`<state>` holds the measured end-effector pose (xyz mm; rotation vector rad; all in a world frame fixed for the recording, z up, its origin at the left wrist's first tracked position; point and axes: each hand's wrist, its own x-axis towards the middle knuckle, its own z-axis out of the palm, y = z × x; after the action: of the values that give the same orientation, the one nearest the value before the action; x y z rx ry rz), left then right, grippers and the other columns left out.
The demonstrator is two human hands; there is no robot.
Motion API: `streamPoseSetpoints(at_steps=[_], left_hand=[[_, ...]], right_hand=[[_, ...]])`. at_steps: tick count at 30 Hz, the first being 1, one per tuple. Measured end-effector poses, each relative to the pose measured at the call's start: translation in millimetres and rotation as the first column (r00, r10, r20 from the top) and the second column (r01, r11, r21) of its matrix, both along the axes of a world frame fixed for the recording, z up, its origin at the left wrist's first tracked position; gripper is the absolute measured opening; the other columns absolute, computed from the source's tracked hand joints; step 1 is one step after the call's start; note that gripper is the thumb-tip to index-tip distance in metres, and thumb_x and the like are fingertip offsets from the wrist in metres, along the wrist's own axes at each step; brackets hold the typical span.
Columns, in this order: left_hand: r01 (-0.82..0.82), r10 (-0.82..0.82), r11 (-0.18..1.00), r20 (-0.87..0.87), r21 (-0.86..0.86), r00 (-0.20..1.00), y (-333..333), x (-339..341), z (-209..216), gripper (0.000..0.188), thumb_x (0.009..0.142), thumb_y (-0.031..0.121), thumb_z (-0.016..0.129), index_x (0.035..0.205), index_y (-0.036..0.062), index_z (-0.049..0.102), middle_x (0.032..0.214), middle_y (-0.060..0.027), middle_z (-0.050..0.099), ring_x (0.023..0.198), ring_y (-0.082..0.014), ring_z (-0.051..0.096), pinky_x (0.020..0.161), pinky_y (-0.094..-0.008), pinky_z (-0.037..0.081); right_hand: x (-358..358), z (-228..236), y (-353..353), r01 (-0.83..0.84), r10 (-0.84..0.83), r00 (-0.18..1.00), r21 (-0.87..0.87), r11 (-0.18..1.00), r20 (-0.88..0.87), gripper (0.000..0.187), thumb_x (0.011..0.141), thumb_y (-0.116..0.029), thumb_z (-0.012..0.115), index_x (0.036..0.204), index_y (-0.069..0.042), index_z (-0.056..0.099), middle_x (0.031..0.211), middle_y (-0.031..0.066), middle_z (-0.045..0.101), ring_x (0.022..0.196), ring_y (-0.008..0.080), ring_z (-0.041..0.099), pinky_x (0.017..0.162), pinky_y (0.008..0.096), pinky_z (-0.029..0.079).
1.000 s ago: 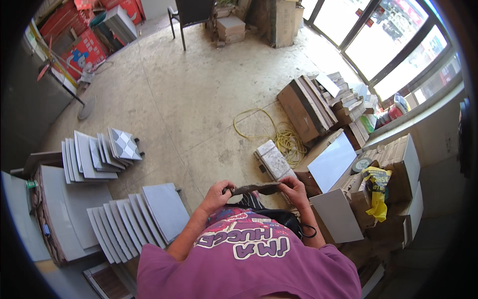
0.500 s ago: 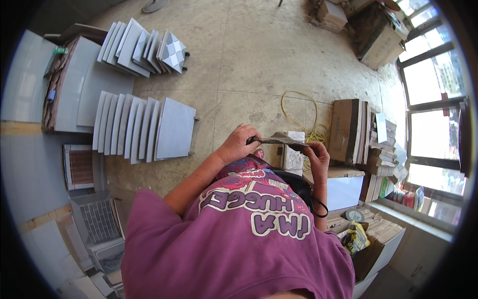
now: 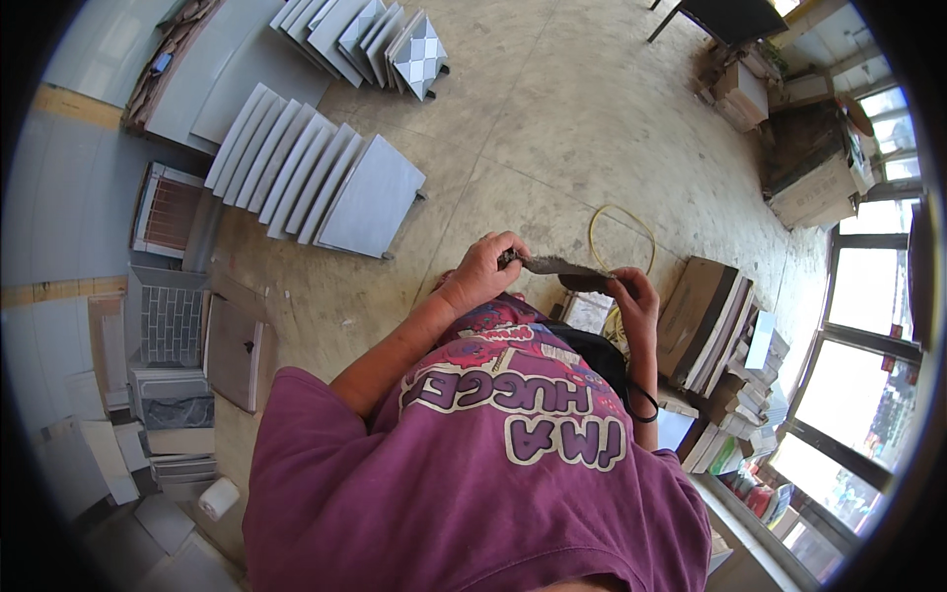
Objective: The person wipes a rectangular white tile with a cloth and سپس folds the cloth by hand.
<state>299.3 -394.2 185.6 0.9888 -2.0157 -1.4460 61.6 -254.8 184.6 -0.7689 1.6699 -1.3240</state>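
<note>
Out in front of my body, a grey-brown, rough-edged strip spans the gap between my hands. It has a darker flap on its underside near the right end; its exact kind cannot be made out. My left hand is closed round a dark end of it, with fingers curled over the top. At the other end, my right hand pinches it between thumb and fingers. A black band circles my right wrist. The parts inside both hands are hidden.
Grey tile panels stand in a slanted row at the left, with another row beyond. Flat cartons lean at the right near the windows. A yellow hose loops on the concrete floor. A white roll lies lower left.
The view has turned, so the tile rows sit higher and more panels show at the lower left. Both hands still hold the strip, which now tilts slightly down toward the right.
</note>
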Motion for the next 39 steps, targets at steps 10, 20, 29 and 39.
streamPoseSetpoints(at_steps=[10, 20, 29, 39], left_hand=[[0.002, -0.003, 0.995, -0.010, -0.097, 1.000, 30, 3, -4, 0.018, 0.073, 0.002, 0.055, 0.089, 0.0068, 0.061, 0.084, -0.0074, 0.061, 0.081, -0.0225, 0.058, 0.077, -0.0330, 0.045], [-0.167, 0.167, 0.986, -0.003, -0.017, 0.986, 56, 15, 1, 0.022, 0.070, 0.011, 0.070, 0.090, 0.0073, 0.065, 0.084, -0.0062, 0.060, 0.084, -0.0217, 0.056, 0.078, -0.0323, 0.043], [-0.139, 0.133, 0.974, -0.047, -0.177, 0.990, 40, 34, -14, 0.017, 0.069, 0.008, 0.069, 0.086, 0.0089, 0.065, 0.080, -0.0058, 0.058, 0.079, -0.0250, 0.053, 0.073, -0.0343, 0.042], [-0.165, 0.149, 0.973, -0.102, -0.162, 0.984, 34, 75, -3, 0.013, 0.070, 0.001, 0.061, 0.081, 0.0082, 0.059, 0.084, -0.0057, 0.058, 0.082, -0.0260, 0.053, 0.077, -0.0347, 0.041]], right_hand=[[-21, 4, -22, -0.292, 0.290, 0.956, 0.080, 0.953, 0.032, 0.012, 0.084, -0.003, 0.059, 0.096, 0.000, 0.057, 0.083, 0.0047, 0.064, 0.078, 0.0101, 0.061, 0.071, 0.0232, 0.048], [-15, 21, -66, -0.503, 0.512, 0.857, 0.121, 0.856, -0.055, 0.012, 0.082, 0.001, 0.059, 0.094, 0.000, 0.059, 0.079, 0.0051, 0.065, 0.075, 0.0090, 0.061, 0.069, 0.0210, 0.047], [20, 12, -71, -0.412, 0.412, 0.911, 0.042, 0.910, 0.010, 0.013, 0.082, 0.001, 0.058, 0.095, 0.001, 0.059, 0.080, 0.0050, 0.064, 0.075, 0.0099, 0.061, 0.070, 0.0221, 0.048], [103, 22, -71, -0.534, 0.541, 0.839, 0.097, 0.840, -0.062, 0.015, 0.084, -0.001, 0.059, 0.099, -0.001, 0.061, 0.082, 0.0030, 0.064, 0.076, 0.0086, 0.061, 0.070, 0.0210, 0.047]])
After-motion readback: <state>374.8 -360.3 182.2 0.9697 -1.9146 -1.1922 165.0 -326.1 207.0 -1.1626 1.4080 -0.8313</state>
